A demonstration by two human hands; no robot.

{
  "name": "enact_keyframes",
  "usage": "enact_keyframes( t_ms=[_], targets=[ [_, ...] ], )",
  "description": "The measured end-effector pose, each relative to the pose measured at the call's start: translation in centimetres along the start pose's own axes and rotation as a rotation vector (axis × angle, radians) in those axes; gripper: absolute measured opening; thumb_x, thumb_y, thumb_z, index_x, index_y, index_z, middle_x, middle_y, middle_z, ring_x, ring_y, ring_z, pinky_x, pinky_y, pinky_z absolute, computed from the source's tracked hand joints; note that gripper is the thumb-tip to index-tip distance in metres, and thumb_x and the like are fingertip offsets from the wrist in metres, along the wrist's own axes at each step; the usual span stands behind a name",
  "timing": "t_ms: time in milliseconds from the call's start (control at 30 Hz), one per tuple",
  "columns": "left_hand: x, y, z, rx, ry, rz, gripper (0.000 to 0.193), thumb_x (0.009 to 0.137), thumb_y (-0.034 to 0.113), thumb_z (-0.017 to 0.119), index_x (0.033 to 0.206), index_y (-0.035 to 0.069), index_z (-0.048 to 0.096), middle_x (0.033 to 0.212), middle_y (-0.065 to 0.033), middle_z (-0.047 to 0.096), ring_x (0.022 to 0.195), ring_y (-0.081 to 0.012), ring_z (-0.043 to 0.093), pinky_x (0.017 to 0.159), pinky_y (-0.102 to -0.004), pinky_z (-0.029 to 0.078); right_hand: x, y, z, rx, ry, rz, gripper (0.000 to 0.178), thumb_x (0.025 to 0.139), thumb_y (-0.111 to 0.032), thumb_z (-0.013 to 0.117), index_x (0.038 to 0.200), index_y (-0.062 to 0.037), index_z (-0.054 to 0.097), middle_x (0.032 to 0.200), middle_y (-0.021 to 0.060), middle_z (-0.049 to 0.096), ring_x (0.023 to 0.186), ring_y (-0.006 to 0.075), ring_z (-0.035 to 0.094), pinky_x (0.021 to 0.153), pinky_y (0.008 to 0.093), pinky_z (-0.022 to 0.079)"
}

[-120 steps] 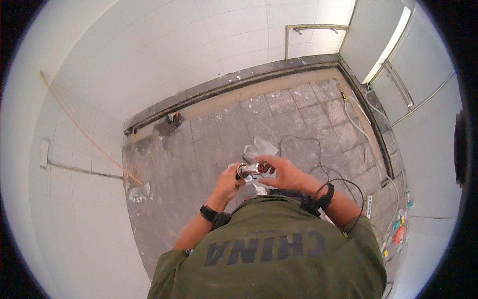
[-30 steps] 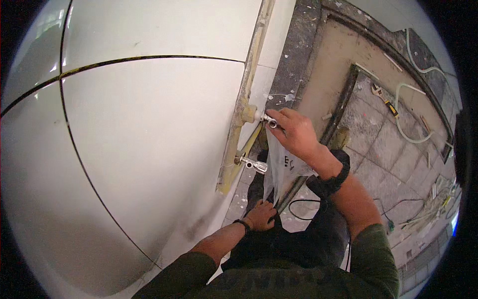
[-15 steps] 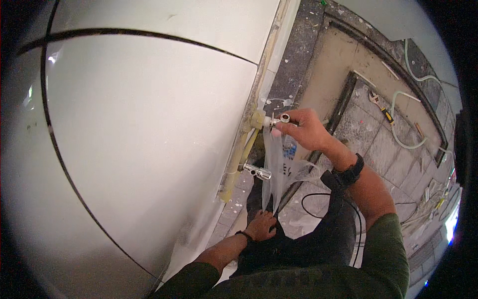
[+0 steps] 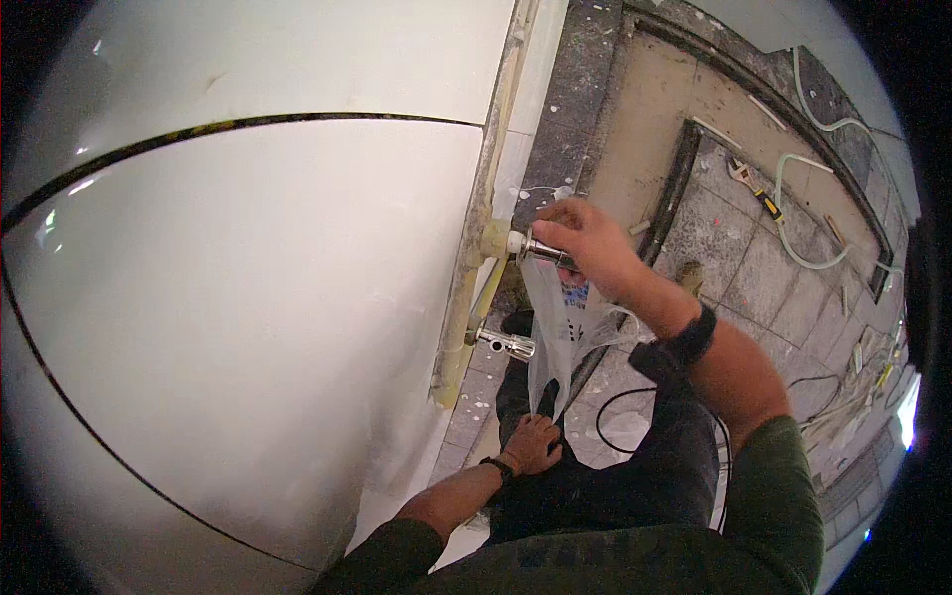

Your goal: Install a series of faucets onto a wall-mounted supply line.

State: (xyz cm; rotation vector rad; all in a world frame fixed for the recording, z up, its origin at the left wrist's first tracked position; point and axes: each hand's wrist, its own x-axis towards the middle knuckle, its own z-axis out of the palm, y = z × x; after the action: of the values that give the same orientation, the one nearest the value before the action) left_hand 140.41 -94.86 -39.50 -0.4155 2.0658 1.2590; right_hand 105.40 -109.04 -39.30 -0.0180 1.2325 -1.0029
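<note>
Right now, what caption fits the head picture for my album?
Right hand holds a shiny metal fitting and clear plastic bag at a cream wall pipe; left hand rests on the knee.

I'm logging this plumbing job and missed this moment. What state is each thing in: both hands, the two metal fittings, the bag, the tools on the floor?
right hand: grip closed on the upper metal fitting, at the wall pipe
lower metal fitting: sticking out of the pipe, untouched
plastic bag: hanging below the right hand
left hand: resting on the knee, holding nothing
wrench: lying on the floor

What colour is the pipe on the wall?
Pale yellow-cream: the pipe runs down the white tiled wall, clearest in the head view.
</note>
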Motion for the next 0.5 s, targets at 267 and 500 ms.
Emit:
enact_keyframes(
  t_ms=[267,500],
  targets=[
    [0.3,-0.1,0.8,-0.005,0.126,0.028,0.025,0.075,0.029,0.056,0.083,0.005,0.053,0.087,-0.0131,0.049,0.091,-0.0304,0.048,0.085,-0.0463,0.033,-1.2,0.8,0.2,-0.56,0.254,-0.738,0.039,0.07,-0.015,0.071,0.103,-0.0012,0.055,0.086,0.0125,0.058,0.075,0.0219,0.061,0.065,0.0324,0.051],
    [0.5,-0.2,1.1,0.007,0.138,0.016,0.024,0.075,0.029,0.057,0.082,0.006,0.052,0.086,-0.0131,0.049,0.091,-0.0303,0.048,0.083,-0.046,0.034,-1.8,0.7,1.1,-1.026,0.325,-0.928,0.035,0.077,-0.018,0.063,0.109,-0.0034,0.056,0.095,0.016,0.056,0.082,0.0334,0.059,0.07,0.0372,0.05]
  ],
)
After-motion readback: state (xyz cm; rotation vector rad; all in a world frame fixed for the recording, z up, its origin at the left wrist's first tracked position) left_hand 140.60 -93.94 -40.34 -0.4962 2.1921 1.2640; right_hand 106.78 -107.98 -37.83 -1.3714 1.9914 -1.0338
